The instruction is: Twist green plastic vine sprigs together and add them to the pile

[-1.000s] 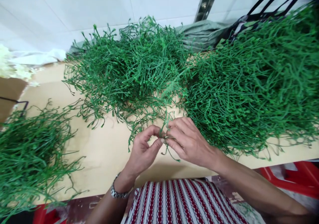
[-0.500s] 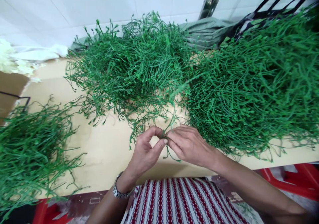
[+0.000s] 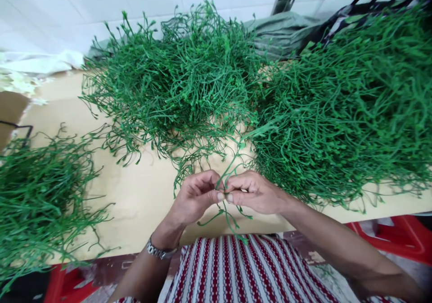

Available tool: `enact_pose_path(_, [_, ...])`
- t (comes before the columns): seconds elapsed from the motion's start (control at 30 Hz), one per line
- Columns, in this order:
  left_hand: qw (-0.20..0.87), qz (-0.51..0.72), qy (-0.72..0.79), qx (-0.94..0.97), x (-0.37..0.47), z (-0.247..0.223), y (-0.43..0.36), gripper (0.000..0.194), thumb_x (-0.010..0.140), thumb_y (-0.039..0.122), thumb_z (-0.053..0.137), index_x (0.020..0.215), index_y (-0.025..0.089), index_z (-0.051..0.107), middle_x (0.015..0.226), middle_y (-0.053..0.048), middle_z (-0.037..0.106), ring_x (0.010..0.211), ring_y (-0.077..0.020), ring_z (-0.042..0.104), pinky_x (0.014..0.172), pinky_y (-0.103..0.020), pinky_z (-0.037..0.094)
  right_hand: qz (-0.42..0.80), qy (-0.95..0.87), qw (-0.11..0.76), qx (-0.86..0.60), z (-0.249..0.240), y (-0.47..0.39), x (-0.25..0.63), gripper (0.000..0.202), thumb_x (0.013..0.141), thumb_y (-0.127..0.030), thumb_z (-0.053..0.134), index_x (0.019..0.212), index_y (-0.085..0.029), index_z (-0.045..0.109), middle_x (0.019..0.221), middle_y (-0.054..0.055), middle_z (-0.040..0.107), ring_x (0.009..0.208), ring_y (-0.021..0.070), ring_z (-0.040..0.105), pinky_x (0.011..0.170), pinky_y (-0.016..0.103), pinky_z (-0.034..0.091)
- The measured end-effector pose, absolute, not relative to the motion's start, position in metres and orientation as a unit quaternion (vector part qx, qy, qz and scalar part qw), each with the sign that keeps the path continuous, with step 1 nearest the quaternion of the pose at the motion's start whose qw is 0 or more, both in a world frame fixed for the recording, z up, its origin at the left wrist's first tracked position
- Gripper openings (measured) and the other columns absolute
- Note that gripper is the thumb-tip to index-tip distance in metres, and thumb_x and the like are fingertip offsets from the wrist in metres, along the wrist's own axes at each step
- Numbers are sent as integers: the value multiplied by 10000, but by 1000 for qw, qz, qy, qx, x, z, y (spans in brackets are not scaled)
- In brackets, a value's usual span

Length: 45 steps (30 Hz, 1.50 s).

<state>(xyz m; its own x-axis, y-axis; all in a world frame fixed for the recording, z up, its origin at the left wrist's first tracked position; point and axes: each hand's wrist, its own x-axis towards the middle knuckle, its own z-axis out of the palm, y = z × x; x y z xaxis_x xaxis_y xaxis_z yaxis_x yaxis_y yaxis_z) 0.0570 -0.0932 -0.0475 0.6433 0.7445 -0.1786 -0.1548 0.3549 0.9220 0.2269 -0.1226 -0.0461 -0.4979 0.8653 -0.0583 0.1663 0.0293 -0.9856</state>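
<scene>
Thin green plastic-looking stems [image 3: 230, 220] are pinched where my two hands meet, in front of my striped top. My left hand [image 3: 199, 195] presses thumb and forefinger together on them, and a metal watch sits on that wrist. From the other side my right hand [image 3: 254, 191] pinches the same stems, its thumb tip almost against the left one. Stem ends with small bud tips hang below the fingers, and others stick up above them. The exact joint between the fingertips is hidden.
Large heaps of green stems lie at the back middle [image 3: 168, 78] and on the right [image 3: 337, 114]. A smaller heap [image 3: 40, 190] lies at left on the pale table [image 3: 131, 204]. White flowers [image 3: 20, 82] sit far left. Red stools [image 3: 398, 238] show below the table edge.
Both thumbs now press side by side at the stems, with the right hand turned so its thumb shows. More stem ends spread out below the fingers. The view has shifted slightly.
</scene>
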Motion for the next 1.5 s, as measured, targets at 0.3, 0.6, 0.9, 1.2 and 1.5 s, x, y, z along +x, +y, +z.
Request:
enact_pose_path(0.3, [774, 364, 261, 448, 61, -51, -96, 116, 681, 219, 689, 659, 142, 604, 585, 1, 539, 555, -104, 490, 523, -230, 386, 684, -507, 400, -338, -59, -125, 220, 150, 764, -241, 537, 669, -128, 510, 584, -35, 449, 499, 51, 367, 464, 172, 290])
enact_pose_path(0.6, [648, 327, 347, 594, 51, -51, -91, 142, 707, 248, 667, 667, 139, 586, 610, -5, 529, 579, -104, 473, 542, -220, 385, 352, -771, 301, -437, -45, -124, 226, 168, 827, -187, 460, 666, -147, 489, 568, -37, 399, 526, 75, 338, 509, 211, 258])
enact_pose_path(0.9, [619, 244, 340, 664, 51, -47, -88, 223, 719, 303, 647, 602, 126, 579, 531, -2, 532, 513, -96, 450, 489, -211, 363, 256, -851, 219, -403, -42, -124, 231, 234, 853, -187, 410, 683, -152, 566, 569, -13, 519, 527, 93, 411, 558, 231, 301])
enact_pose_path(1.2, [544, 242, 308, 742, 51, -42, -98, 157, 817, 223, 495, 674, 158, 499, 636, -3, 501, 605, -120, 451, 580, -234, 353, 217, -834, 304, -406, -48, -131, 224, 211, 739, -95, 394, 540, -164, 406, 492, -53, 325, 472, 77, 258, 528, 244, 248])
enact_pose_path(1.5, [725, 239, 287, 579, 46, -48, -103, 238, 754, 338, 592, 639, 140, 526, 572, -4, 470, 534, -103, 410, 495, -221, 338, 463, -747, 321, -353, -53, -146, 221, 120, 656, -89, 384, 570, -172, 387, 498, -68, 302, 445, 52, 271, 454, 191, 245])
